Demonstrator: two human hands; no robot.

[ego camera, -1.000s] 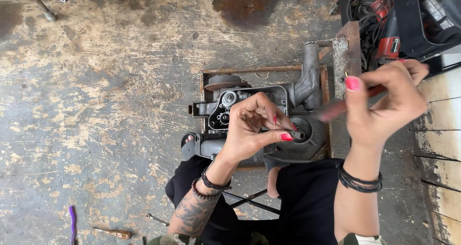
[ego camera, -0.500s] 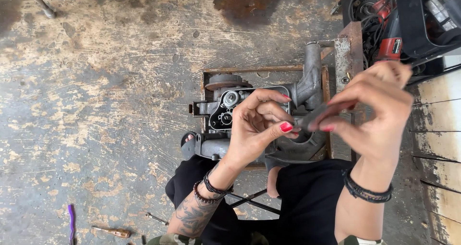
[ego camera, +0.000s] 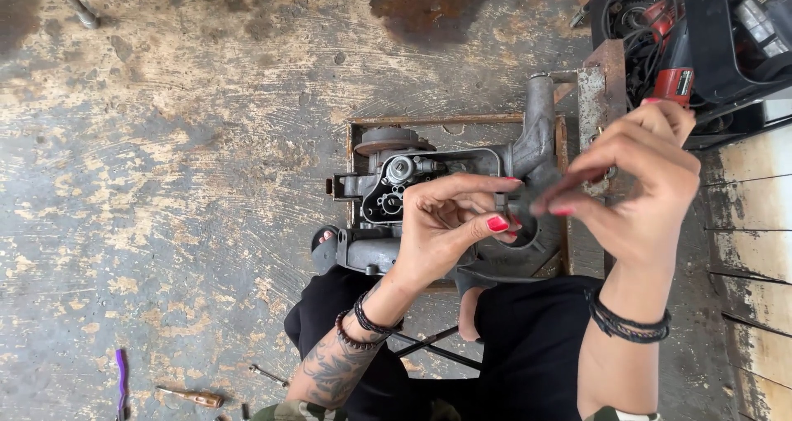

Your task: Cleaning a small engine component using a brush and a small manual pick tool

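1. The left hand [ego camera: 450,227] is curled over the grey metal engine casing [ego camera: 450,198], which sits on a rusty metal frame [ego camera: 462,121] on the floor between the person's knees. Its fingers are partly closed, with the tips pinching a small dark part [ego camera: 528,200] just above the casing's round opening.
2. The right hand [ego camera: 639,186] comes in from 3 o'clock with thumb and forefinger nearly closed on the same small dark part. What that part is cannot be told.
3. Risk: both hands hold the part by the fingertips alone, so it could slip and drop into the casing's open cavity or onto the stained concrete floor [ego camera: 190,182], where it would be hard to spot.
4. Risk: the frame is small and rusty, so pressing sideways might tip or slide the casing toward the legs.
5. At 1 o'clock a dark open tool crate [ego camera: 726,50] holds a red power tool [ego camera: 672,66] and coiled black cables.
6. At 7 o'clock, well apart from the hands, a wooden-handled screwdriver [ego camera: 191,398] and a purple tool [ego camera: 121,380] lie on the floor.
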